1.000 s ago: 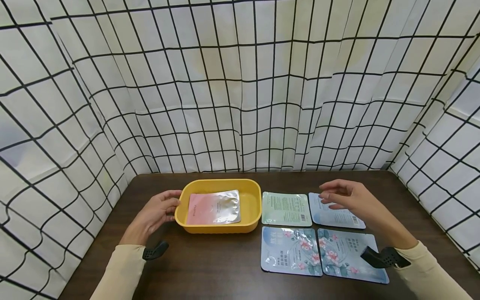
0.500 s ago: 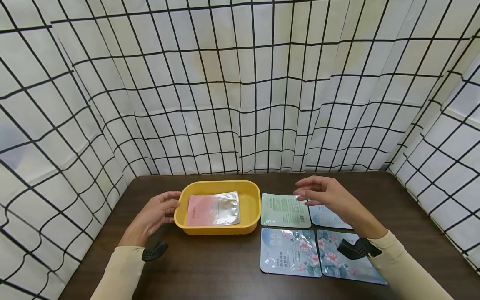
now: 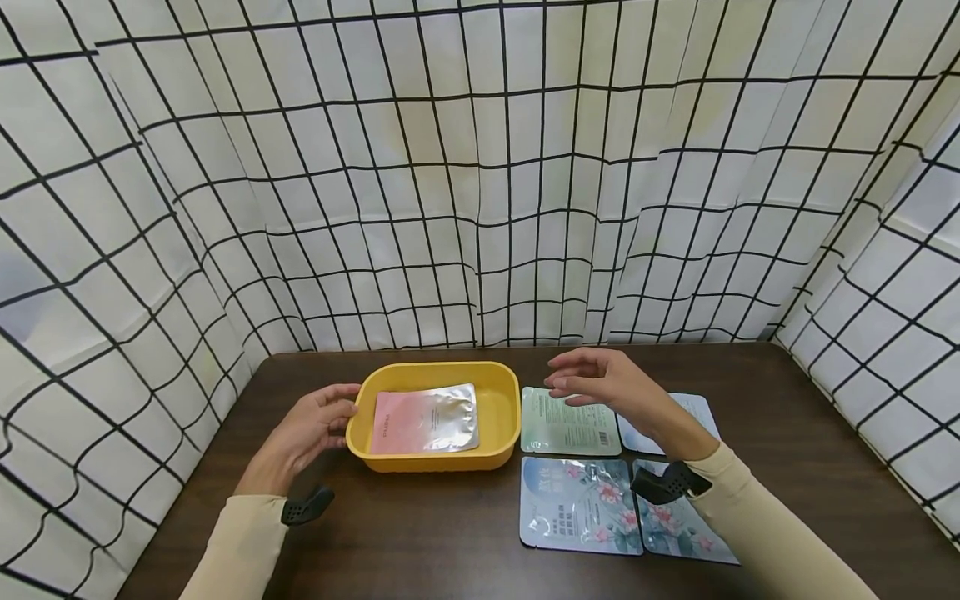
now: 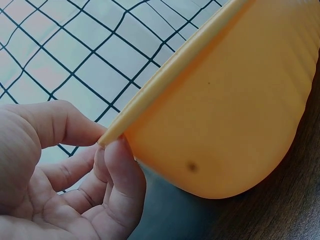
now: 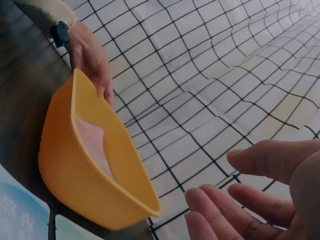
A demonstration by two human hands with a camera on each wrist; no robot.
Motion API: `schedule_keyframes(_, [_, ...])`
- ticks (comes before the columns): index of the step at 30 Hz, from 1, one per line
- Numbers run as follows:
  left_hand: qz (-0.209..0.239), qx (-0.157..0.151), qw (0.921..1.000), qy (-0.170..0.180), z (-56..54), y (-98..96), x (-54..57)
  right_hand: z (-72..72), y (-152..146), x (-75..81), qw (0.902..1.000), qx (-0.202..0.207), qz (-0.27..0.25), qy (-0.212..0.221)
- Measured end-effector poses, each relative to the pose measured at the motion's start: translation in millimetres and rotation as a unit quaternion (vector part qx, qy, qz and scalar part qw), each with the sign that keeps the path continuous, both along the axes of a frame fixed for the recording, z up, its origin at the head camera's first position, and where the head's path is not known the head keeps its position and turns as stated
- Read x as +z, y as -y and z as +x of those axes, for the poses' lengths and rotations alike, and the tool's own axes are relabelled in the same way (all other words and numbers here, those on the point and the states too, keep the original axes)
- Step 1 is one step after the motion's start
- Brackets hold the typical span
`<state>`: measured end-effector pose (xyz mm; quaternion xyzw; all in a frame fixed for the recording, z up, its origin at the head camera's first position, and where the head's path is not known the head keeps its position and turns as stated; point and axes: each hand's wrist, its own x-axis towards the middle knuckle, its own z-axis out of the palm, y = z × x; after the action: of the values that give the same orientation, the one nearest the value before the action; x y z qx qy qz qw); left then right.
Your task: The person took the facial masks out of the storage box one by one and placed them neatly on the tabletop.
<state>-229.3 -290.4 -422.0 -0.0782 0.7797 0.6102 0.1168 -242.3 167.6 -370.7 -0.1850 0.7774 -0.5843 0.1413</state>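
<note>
My left hand [image 3: 317,425] pinches the left rim of a yellow plastic tub [image 3: 495,457] between thumb and fingers. The left wrist view shows that rim [image 4: 165,80] caught at the fingertips. Inside the tub lies a pink and silver sachet [image 3: 426,419]. My right hand [image 3: 603,383] hovers over the far edge of a green sachet [image 3: 570,427], to the right of the tub, with fingers loosely bent and apart. In the right wrist view nothing sits between its thumb and fingers [image 5: 215,205].
A pale blue sachet [image 3: 697,408] lies beside the green one, partly behind my right forearm. Nearer are two flowered blue sachets, the left one [image 3: 579,505] in full sight and the right one [image 3: 678,527] partly covered. A white, black-gridded curtain [image 3: 450,208] encloses the dark wooden table [image 3: 420,533].
My right hand has moved left, from over the pale blue sachet to over the green one. The left hand keeps its hold on the tub's rim.
</note>
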Motion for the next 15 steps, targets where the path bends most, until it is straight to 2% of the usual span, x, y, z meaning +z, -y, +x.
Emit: schedule_keyframes(15, [0.007,0.001,1.0,-0.001,-0.9,1.2,-1.5,-16.4,43.0,-5.8,0.9991,0.035,-0.017,0.017])
